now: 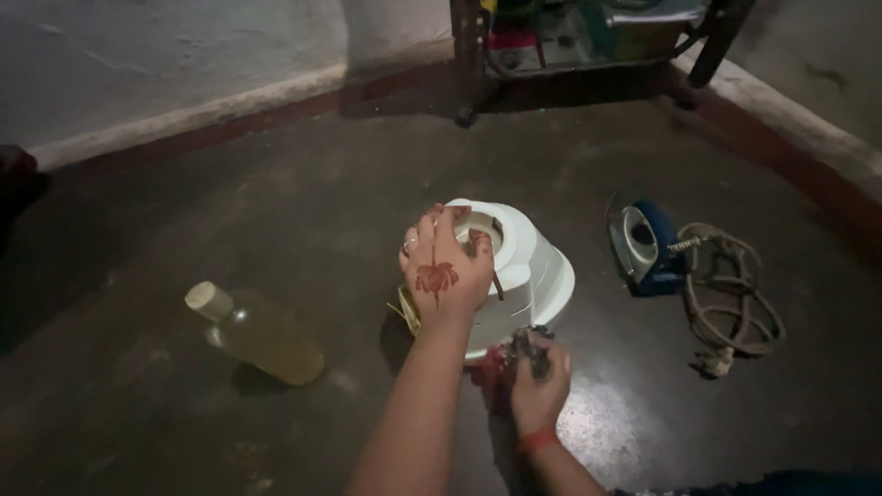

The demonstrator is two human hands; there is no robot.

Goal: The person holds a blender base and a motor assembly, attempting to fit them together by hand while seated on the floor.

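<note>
Head view: we look down at a dark floor (276, 211) where all the things stand or lie.
Left hand (444, 266): we see it laid flat on top of the white base (533, 271), fingers spread and curled over the rim of the round opening; it presses rather than grips, with a ring on one finger and a red flower pattern on the back.
Right hand (540, 372): we see it low at the near foot of the base, fingers closed around a small dark tool (531, 349); a red band sits on the wrist.
Base: a white, round appliance body, tilted a little, near the middle of the floor, between both hands.
Red patch: something red shows just beside the right hand at the foot of the base; we cannot tell what it is.
Bottle (257, 335): lies on its side left of the base, well apart, with pale yellow liquid and a light cap.
Iron (643, 246): blue, standing right of the base, its cord (730, 298) coiled beside it.
Back wall: a dark stand (588, 55) on the floor.
</note>
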